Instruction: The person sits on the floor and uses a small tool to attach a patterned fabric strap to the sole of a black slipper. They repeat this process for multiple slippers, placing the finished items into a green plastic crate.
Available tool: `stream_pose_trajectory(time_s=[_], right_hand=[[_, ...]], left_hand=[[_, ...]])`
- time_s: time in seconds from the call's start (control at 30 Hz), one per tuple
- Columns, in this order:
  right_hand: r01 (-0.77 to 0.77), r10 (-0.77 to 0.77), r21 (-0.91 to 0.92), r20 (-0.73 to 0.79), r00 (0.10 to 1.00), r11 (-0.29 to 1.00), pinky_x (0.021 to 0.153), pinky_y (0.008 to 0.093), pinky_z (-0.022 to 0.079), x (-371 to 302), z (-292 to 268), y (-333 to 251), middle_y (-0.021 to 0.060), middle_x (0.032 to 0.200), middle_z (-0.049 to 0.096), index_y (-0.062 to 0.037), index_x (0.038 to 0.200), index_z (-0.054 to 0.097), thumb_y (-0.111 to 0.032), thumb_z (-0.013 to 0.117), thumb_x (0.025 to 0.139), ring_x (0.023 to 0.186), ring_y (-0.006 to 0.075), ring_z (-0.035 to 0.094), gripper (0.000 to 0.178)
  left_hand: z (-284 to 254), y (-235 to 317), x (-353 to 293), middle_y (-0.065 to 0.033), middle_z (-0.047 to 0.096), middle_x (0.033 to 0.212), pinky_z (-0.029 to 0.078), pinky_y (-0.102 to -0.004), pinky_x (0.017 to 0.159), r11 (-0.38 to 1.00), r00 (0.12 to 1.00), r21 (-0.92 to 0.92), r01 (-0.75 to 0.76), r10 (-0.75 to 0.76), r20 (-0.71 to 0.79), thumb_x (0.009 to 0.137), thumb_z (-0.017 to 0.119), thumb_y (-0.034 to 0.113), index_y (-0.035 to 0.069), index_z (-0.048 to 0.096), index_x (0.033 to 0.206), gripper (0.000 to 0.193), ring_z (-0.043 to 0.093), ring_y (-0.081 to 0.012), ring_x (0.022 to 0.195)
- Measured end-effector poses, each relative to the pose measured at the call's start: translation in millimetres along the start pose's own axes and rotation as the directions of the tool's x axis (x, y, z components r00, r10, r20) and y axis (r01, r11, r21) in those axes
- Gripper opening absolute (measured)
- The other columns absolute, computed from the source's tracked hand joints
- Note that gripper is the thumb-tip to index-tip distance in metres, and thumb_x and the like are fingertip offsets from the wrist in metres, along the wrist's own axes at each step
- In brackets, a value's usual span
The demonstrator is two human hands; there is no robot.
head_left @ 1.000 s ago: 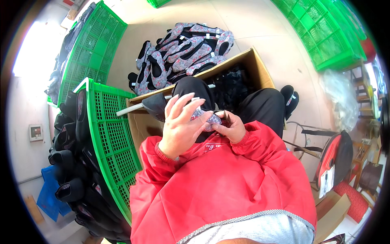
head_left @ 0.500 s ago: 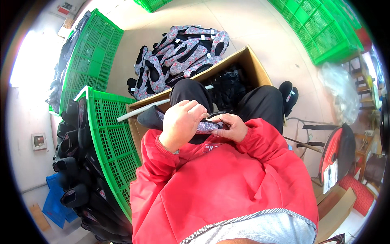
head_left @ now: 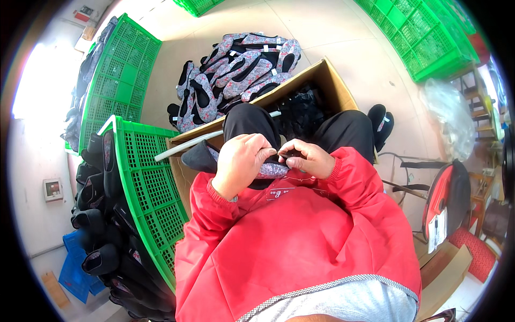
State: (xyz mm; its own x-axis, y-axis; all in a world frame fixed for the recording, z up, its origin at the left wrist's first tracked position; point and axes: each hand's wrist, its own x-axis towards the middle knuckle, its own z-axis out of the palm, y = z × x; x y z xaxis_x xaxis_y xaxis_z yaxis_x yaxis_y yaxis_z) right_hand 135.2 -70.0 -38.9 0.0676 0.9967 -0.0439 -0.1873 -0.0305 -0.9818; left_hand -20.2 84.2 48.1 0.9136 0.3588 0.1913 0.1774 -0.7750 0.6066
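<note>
The shoe (head_left: 257, 163), black with a patterned grey and pink lining, lies across the person's lap, its black toe pointing to the left. The left hand (head_left: 242, 162) is curled over its middle, gripping it from above. The right hand (head_left: 308, 158) pinches the shoe's edge at the right end, fingertips close to those of the left. Just beyond the knees stands an open cardboard box (head_left: 332, 86) with dark shoes inside. A pile of patterned shoes (head_left: 236, 70) lies on the floor behind it. A green crate (head_left: 145, 177) stands on the left.
</note>
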Motion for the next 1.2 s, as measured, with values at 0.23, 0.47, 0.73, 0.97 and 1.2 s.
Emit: stream_pose_trajectory(time_s=[0.23,0.47,0.73,0.97,1.2], right_hand=[[-0.003,-0.001,-0.247,-0.014,1.0,0.969,0.085,0.0288,0.05,3.6,1.7,-13.6,0.0071,0.099,0.066,-0.0027,0.107,0.067,-0.008,0.075,0.083,0.094,0.0162,0.063,0.026],[-0.052,0.044,-0.188,-0.047,0.998,0.981,0.085,0.0311,0.05,7.0,2.7,-13.6,0.0092,0.098,0.068,-0.0016,0.103,0.07,-0.01,0.078,0.081,0.092,0.0192,0.064,0.025],[-0.009,-0.001,-0.19,-0.053,0.999,0.982,0.081,0.0303,0.051,9.3,1.9,-10.0,0.0088,0.095,0.069,-0.002,0.099,0.071,-0.009,0.079,0.079,0.089,0.0189,0.065,0.023],[-0.015,0.006,-0.2,-0.045,0.999,0.98,0.08,0.0305,0.052,10.1,1.8,-15.1,0.0089,0.092,0.069,-0.002,0.098,0.072,-0.008,0.079,0.079,0.086,0.0189,0.065,0.021],[-0.058,0.051,-0.14,-0.052,0.997,0.988,0.081,0.0295,0.052,10.3,-0.1,-11.9,0.0084,0.094,0.069,-0.0016,0.099,0.072,-0.005,0.078,0.079,0.088,0.0168,0.065,0.021]], left_hand=[[0.3,-1.9,1.6,-0.0094,0.061,0.077,0.049,-0.0405,0.066,0.999,0.997,-0.03,0.03,-0.027,0.077,0.085,0.067,0.018,0.005,0.061,0.079,0.015,0.062,-0.0314,0.075],[2.8,-0.7,2.6,-0.0093,0.061,0.075,0.047,-0.0379,0.061,0.998,0.999,-0.067,0.013,-0.01,0.054,0.083,0.069,0.014,0.004,0.063,0.079,0.012,0.062,-0.0301,0.07],[1.1,-0.7,2.9,-0.0106,0.06,0.077,0.049,-0.0407,0.067,0.999,0.995,-0.047,0.023,-0.018,0.1,0.085,0.065,0.017,0.005,0.059,0.08,0.014,0.062,-0.0323,0.076],[2.7,-1.2,2.5,-0.0107,0.06,0.076,0.049,-0.0404,0.067,0.999,0.995,-0.039,0.017,-0.013,0.095,0.085,0.065,0.016,0.005,0.059,0.08,0.014,0.062,-0.0323,0.075],[3.7,0.0,3.2,-0.0106,0.061,0.077,0.049,-0.0403,0.066,0.999,0.996,-0.037,0.034,-0.031,0.079,0.086,0.066,0.017,0.005,0.06,0.08,0.014,0.063,-0.0321,0.075]])
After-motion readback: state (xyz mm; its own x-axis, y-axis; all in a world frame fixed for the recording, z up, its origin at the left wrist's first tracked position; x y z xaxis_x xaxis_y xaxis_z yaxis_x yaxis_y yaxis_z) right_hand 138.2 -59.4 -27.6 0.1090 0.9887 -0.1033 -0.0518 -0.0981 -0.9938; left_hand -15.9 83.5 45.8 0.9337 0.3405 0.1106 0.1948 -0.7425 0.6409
